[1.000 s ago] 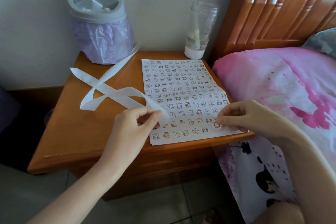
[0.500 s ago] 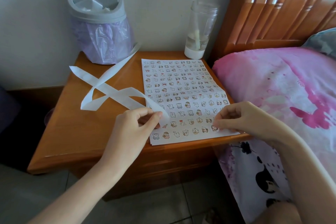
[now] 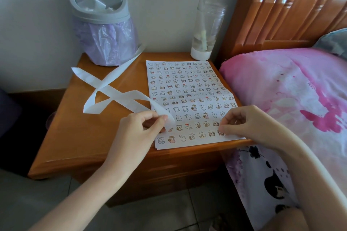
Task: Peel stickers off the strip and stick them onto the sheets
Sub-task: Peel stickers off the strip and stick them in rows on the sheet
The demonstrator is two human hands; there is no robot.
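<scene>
- The near end of the white strip (image 3: 120, 97) is pinched between thumb and forefinger of the left hand (image 3: 139, 131), over the sheet's near left corner; the other fingers are curled beneath and mostly hidden.
- The right hand (image 3: 244, 124) is held with fingers curled, thumb and forefinger tips brought together and set down on the sheet (image 3: 187, 84) at a sticker (image 3: 221, 133) in its second-lowest row, near the bedside table's near right corner. Whether that sticker is gripped or only pressed cannot be told; the fingertips cover it in part.
- The sheet is laid flat along the right side of the bedside table (image 3: 90, 137), filled with rows of small cartoon stickers; the far rows are too small to make out.
- The strip is looped and crossed over itself across the table's left half, its far end running up against the bin.
- No stickers can be made out on the strip; faint round outlines are seen on it.
- A grey lidded bin (image 3: 101, 15) with a purple liner is stood at the far left corner, crumpled paper showing inside.
- A clear bottle (image 3: 206, 30) with a straw is stood at the far right corner.
- A pink bedcover (image 3: 281, 90) and wooden headboard (image 3: 281, 5) are cut off at the right.
</scene>
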